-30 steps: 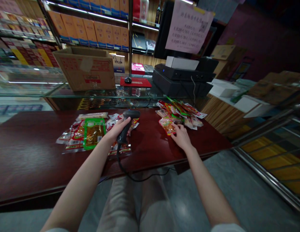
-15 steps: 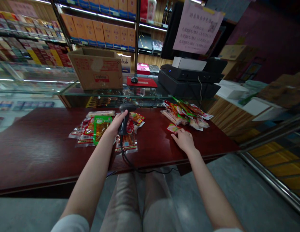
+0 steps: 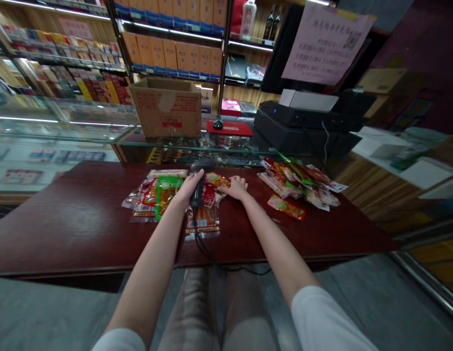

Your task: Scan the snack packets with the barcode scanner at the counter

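Observation:
My left hand (image 3: 191, 187) is wrapped round the handle of a black barcode scanner (image 3: 198, 194), its head pointing away from me and its cable trailing to the table's front edge. Under and beside it lie snack packets, among them a green-edged packet (image 3: 167, 192) and a clear packet of reddish sticks (image 3: 203, 219). My right hand (image 3: 236, 187) is at the right edge of a red-and-orange snack packet (image 3: 216, 180), thumb and fingers closed at its corner. Another red snack packet (image 3: 286, 207) lies flat to the right, in front of a heap of packets (image 3: 299, 180).
The dark red table (image 3: 84, 219) spans the front. Behind it, a glass counter bears an open cardboard box (image 3: 168, 109), a red mat (image 3: 234, 128) and a black cash drawer (image 3: 303, 129). Stocked shelves stand farther back. The scanner cable (image 3: 208, 253) hangs near my legs.
My right hand has left the small red packet by the right heap and moved left to the packet beside the scanner. The left hand still holds the scanner. The view has shifted left.

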The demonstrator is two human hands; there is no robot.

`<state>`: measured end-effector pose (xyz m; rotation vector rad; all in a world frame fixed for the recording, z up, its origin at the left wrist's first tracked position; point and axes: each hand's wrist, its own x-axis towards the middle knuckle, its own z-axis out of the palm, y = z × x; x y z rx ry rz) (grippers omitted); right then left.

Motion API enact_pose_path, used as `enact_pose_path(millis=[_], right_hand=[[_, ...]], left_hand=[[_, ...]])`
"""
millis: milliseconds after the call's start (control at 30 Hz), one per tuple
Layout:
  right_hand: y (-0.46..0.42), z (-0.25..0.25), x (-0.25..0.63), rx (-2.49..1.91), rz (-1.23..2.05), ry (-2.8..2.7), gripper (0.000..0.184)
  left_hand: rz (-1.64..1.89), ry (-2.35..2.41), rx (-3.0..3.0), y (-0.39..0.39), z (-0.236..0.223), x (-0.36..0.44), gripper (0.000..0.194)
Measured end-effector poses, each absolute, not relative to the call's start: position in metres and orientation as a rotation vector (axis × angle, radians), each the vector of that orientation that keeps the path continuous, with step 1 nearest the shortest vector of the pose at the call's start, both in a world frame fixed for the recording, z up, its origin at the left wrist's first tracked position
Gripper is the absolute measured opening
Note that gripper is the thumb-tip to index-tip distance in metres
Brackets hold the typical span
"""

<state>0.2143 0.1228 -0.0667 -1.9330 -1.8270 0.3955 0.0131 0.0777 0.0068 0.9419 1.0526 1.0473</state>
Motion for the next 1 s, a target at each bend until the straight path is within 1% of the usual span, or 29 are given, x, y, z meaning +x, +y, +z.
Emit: enact_pose_path(millis=[100, 233, 300, 400, 467, 533, 600, 733, 767, 833, 1000], right_hand=[[0.124, -0.075, 0.218, -1.946, 0.372, -1.78, 0.06], [0.124, -0.079, 0.237, -1.783, 0.475, -1.624, 0.057], [0.127, -0.079, 0.247, -1.647, 0.617, -1.433, 0.053], [0.131, -0.079, 0.259, -1.39, 0.927, -1.058, 0.045], [0.133, -0.078, 0.265, -1.186, 1.096, -0.868, 0.047], [0.134, -0.076, 0.269, -1.019, 1.186, -0.757, 0.053], [0.135, -0.074, 0.271, -0.915, 1.233, -0.676, 0.053], [0.139, -0.071, 0.268, -0.836, 1.266, -0.501, 0.027], [0.14, -0.07, 0.267, -0.831, 1.265, -0.465, 0.023], [0.142, -0.07, 0.263, -0.82, 1.26, -0.415, 0.021], [0.14, -0.066, 0.257, -0.768, 1.242, -0.441, 0.027]], left_hand=[[1.072, 1.052, 0.918, 0.081, 0.004, 0.012, 0.035], [1.056, 1.035, 0.949, 0.084, -0.001, 0.009, 0.038], [1.041, 1.023, 0.983, 0.085, -0.003, 0.009, 0.039], [1.044, 1.026, 1.003, 0.083, -0.004, 0.01, 0.039], [1.056, 1.022, 1.012, 0.081, -0.002, 0.011, 0.038], [1.044, 1.01, 1.019, 0.078, -0.001, 0.014, 0.038], [1.009, 0.982, 1.029, 0.076, -0.001, 0.017, 0.04], [0.965, 0.892, 1.071, 0.076, -0.008, 0.022, 0.046], [0.962, 0.879, 1.081, 0.077, -0.01, 0.023, 0.048], [0.96, 0.876, 1.094, 0.079, -0.016, 0.025, 0.049], [0.822, 0.885, 1.145, 0.08, -0.023, 0.03, 0.051]])
